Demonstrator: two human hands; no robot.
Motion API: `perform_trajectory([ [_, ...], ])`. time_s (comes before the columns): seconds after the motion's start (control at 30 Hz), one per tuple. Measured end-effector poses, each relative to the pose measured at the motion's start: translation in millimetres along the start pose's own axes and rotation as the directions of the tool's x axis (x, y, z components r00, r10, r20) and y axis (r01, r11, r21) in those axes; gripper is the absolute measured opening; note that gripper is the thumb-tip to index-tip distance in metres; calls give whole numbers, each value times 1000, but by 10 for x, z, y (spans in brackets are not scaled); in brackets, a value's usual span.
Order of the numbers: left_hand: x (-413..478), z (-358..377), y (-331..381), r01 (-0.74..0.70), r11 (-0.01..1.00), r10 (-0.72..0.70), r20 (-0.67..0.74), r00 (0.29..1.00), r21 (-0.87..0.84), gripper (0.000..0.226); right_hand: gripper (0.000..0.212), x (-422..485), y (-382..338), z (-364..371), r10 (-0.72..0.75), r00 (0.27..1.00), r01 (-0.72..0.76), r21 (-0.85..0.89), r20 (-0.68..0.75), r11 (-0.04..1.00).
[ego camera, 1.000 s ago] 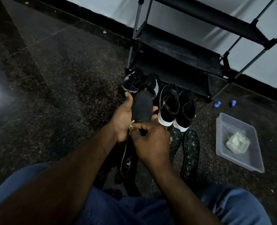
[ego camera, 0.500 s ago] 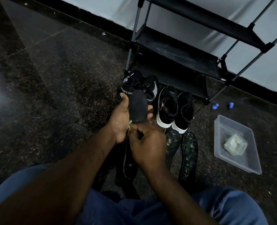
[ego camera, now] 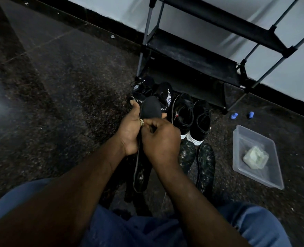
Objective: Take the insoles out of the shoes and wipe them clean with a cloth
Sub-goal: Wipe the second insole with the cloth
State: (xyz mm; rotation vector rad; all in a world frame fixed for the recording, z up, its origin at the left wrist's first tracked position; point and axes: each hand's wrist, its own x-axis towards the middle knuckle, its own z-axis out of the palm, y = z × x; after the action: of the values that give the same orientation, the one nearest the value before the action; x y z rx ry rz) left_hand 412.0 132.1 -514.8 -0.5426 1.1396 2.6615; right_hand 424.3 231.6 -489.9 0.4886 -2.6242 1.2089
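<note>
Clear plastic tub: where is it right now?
In the head view, the clear tub sits on the floor to the person's right, right of the speckled insoles, near two blue caps.

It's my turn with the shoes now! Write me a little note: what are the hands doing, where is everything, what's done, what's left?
Left hand grips the dark insole, toe end up, above the shoes.
Right hand pinches a pale cloth scrap against it.
Two speckled insoles lie on the floor in front of the white-soled shoes. Another pale cloth sits in the clear tub to the right.
Done: those two insoles are out; whether they are wiped, I cannot tell.
Left: finish wiping this one, then check the sport shoes.
</note>
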Motion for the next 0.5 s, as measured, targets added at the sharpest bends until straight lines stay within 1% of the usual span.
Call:
perform_trajectory([
  [0.07, -4, 19, 8, -5, 1000, 5, 3, 1000, -21, 103, 23, -100, 50, 0, -34, 999, 34, -6, 6, 999],
  [0.13, -8, 33, 24, -16, 997, 15, -12, 1000, -75, 99, 16, -295, 118, -16, -86, 996, 86, -39, 9, 996],
  [0.2, -23, 36, 42, -1, 994, 0, -5, 1000, -110, 96, 15, -486, 157, -38, -118, 993, 119, -58, 21, 991],
  [0.27, -16, 41, 28, 23, 993, -22, 11, 1000, -118, 96, 15, -558, 174, -54, -125, 992, 125, -39, 4, 991],
  [0.37, 19, 61, -34, 32, 998, -33, -15, 999, -51, 97, 14, -415, 143, -71, -79, 996, 79, -11, -47, 997],
  [0.47, -17, 70, -83, 81, 995, -84, 45, 995, 54, 109, 16, -119, 86, -77, -15, 998, 16, 7, -68, 1000],
  [0.5, -22, 53, -88, 82, 994, -86, 51, 995, 73, 109, 18, -27, 67, -81, 8, 998, -7, 14, -69, 1000],
])
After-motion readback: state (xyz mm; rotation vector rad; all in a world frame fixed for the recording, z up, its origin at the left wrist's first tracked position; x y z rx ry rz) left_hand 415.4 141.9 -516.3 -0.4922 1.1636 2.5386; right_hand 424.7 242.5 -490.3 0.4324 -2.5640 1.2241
